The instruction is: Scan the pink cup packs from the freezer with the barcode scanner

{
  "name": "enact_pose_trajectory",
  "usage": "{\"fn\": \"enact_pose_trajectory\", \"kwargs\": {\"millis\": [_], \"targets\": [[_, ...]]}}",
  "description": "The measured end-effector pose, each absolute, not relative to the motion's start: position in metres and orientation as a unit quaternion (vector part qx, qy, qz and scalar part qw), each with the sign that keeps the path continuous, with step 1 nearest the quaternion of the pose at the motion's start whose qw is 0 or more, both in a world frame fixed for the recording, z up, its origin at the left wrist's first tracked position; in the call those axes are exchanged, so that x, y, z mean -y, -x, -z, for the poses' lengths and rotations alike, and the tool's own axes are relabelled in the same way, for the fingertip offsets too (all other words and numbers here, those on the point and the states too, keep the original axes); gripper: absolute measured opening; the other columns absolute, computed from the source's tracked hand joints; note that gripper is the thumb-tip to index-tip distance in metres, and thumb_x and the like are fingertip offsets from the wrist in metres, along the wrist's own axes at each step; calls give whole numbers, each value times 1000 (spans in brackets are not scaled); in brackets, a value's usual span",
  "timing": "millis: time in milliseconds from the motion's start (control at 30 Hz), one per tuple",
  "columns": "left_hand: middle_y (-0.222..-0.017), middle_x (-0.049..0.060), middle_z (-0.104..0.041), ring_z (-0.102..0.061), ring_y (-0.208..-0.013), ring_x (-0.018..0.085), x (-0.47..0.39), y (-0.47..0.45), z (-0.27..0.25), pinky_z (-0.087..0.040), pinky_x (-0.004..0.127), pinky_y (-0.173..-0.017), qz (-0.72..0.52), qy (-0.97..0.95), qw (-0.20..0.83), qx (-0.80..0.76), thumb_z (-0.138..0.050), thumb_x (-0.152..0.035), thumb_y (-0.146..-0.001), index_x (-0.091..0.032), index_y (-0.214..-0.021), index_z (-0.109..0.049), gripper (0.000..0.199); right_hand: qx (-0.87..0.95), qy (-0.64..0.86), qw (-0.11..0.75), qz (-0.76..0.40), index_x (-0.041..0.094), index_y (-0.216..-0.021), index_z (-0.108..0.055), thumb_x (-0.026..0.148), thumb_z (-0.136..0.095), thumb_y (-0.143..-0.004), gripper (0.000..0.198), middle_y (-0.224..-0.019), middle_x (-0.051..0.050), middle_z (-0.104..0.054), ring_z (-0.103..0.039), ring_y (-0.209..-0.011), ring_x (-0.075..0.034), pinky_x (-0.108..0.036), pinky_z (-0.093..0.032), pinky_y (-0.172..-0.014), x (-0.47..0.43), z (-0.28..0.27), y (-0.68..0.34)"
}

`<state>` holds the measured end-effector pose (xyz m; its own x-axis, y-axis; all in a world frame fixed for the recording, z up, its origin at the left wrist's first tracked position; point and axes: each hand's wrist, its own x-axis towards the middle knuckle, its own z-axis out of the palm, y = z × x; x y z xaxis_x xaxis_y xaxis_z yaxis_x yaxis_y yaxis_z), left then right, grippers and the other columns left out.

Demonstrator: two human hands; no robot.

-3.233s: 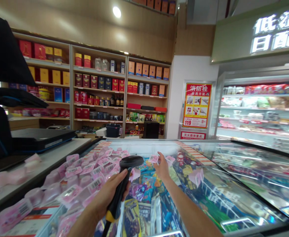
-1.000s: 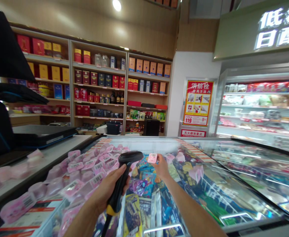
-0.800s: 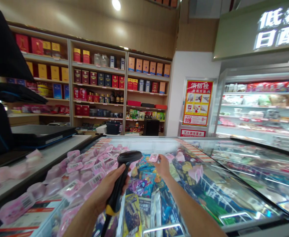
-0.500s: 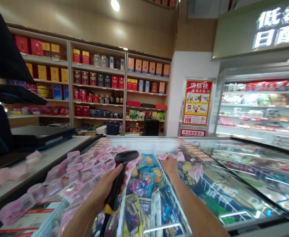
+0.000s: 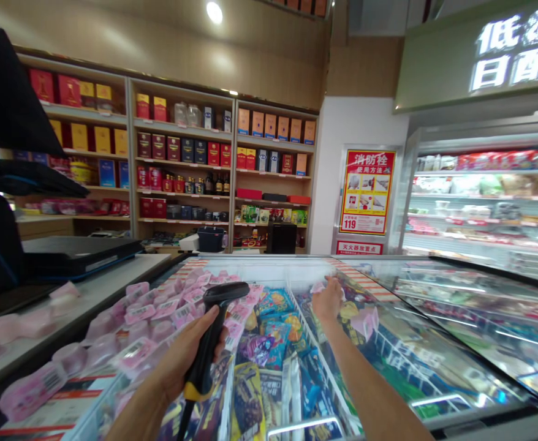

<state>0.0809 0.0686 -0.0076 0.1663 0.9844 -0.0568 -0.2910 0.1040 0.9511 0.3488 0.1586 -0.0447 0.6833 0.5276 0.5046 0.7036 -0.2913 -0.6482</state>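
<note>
My left hand (image 5: 190, 349) is wrapped around the handle of a black and yellow barcode scanner (image 5: 208, 343), its head pointing right above the freezer glass. Farther out on the right, my right hand (image 5: 328, 300) has its fingers curled on a small pink cup pack (image 5: 317, 287), which the hand partly hides. Another pink cup pack (image 5: 365, 321) lies on the glass to the right of that hand. Many more pink cup packs (image 5: 140, 312), with barcode labels facing up, are heaped on the left of the glass, beside and beyond the scanner.
Under the glass of the chest freezer (image 5: 260, 269), wire baskets hold bagged ice creams (image 5: 248, 398). A counter (image 5: 113, 278) at left carries a black checkout machine (image 5: 80, 254) and more pink cups (image 5: 30, 321). Behind stand shelves of boxes (image 5: 181, 147); a lit fridge (image 5: 480, 202) is at right.
My right hand has moved right across the glass with the pink pack. The scanner in my left hand has shifted slightly left and down, showing more pink packs behind it.
</note>
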Motion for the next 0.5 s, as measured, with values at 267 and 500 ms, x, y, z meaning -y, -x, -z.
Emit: {"fn": "enact_pose_trajectory", "kwargs": {"millis": [267, 500], "targets": [[-50, -2, -53, -44, -37, 6, -64, -81, 5, -37, 17, -34, -518, -423, 631, -393, -52, -35, -71, -15, -76, -52, 21, 547, 686, 475, 71, 16, -99, -52, 14, -46, -63, 36, -107, -8, -53, -44, -102, -24, -38, -32, -85, -163, 55, -307], [-50, -3, -52, -43, -37, 6, -75, -71, 12, -35, 17, -35, -517, -426, 645, -368, -51, -39, -71, -15, -82, -52, 26, 641, 564, 512, -94, 19, -95, -55, 13, -51, -58, 38, -90, -3, -63, -56, -84, -17, -30, -41, -78, -183, 73, -259]]}}
